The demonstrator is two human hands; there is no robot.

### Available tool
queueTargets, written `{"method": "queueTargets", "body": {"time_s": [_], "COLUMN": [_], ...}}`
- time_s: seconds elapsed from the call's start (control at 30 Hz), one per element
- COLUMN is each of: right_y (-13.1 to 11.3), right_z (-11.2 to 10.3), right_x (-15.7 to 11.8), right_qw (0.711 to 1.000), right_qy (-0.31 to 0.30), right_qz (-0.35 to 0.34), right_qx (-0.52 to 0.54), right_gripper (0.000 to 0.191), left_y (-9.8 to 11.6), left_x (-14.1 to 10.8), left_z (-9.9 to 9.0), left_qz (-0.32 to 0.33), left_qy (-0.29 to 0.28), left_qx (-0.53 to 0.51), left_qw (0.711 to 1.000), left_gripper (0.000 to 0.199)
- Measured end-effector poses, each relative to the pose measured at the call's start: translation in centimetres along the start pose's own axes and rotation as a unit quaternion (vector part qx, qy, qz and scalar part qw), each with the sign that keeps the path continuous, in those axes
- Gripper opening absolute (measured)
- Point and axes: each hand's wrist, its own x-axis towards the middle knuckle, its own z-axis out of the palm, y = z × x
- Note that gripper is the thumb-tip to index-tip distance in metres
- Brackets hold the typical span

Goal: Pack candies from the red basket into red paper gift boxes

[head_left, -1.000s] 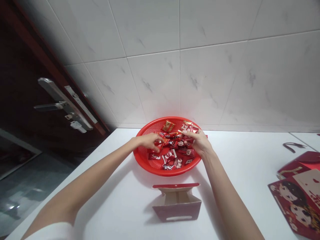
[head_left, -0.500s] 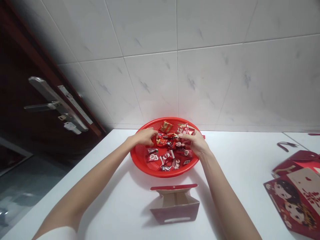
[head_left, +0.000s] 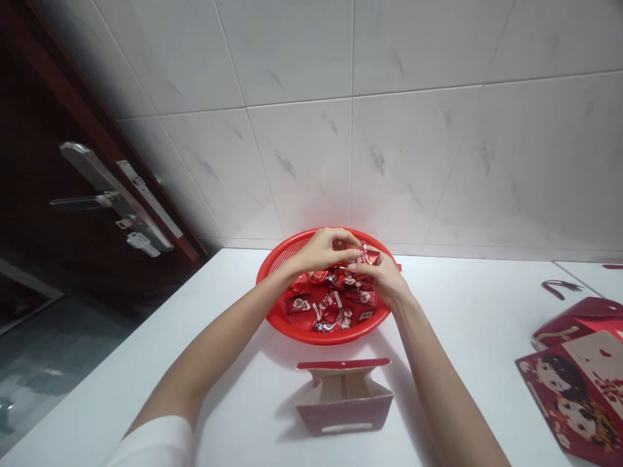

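Note:
A round red basket (head_left: pixel 311 336) with perforated sides stands on the white table against the tiled wall. Several red-wrapped candies (head_left: pixel 327 303) lie inside it. Over the basket's right part, my right hand (head_left: pixel 382 275) is closed on red candy packets (head_left: pixel 368 255). My left hand (head_left: pixel 333 250) meets it there, its fingers bent and its fingertips at the same packets; whether it grips one I cannot make out. Nearer to me stands an open red paper box (head_left: pixel 344 399) with a pale inside, its top gaping.
Flat red printed boxes (head_left: pixel 567 389) with cartoon figures lie at the table's right, a dark red ribbon (head_left: pixel 559 287) behind them. On the left is a dark door with a metal handle (head_left: pixel 80 203), beyond the table's edge.
My left hand has moved right, from the basket's left part to the packets at my right hand. My right hand has stayed nearly in place. The view has shifted slightly.

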Motion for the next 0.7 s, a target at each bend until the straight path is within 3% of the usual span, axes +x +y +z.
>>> {"method": "queueTargets", "body": {"time_s": [0.2, 0.37, 0.47, 0.53, 0.6, 0.7], "right_y": [-0.4, -0.4, -0.5, -0.5, -0.6, -0.7], "right_z": [-0.1, 0.1, 0.2, 0.1, 0.1, 0.0], "right_x": [0.1, 0.1, 0.2, 0.3, 0.4, 0.4], "right_qw": [0.998, 0.998, 0.996, 0.994, 0.992, 0.992], "right_qy": [0.033, 0.045, 0.072, 0.092, 0.101, 0.101], "right_qz": [0.0, 0.0, 0.009, 0.013, 0.01, 0.008], "right_qx": [0.051, 0.053, 0.059, 0.064, 0.074, 0.08], "right_gripper": [0.04, 0.039, 0.036, 0.033, 0.028, 0.021], "left_y": [-0.5, -2.7, -5.1, -6.9, -8.5, -10.1], "left_x": [0.9, 1.3, 1.2, 0.9, 0.4, -0.1], "left_z": [1.1, -1.2, -3.2, -4.0, -4.4, -4.5], "left_qz": [-0.01, -0.068, -0.109, -0.151, -0.195, -0.224], "left_qy": [0.031, 0.044, -0.047, -0.113, -0.121, -0.104], "left_qx": [-0.093, -0.114, -0.004, 0.134, 0.26, 0.333], "left_qw": [0.995, 0.99, 0.993, 0.973, 0.938, 0.91], "left_gripper": [0.031, 0.038, 0.028, 0.015, 0.017, 0.035]}}
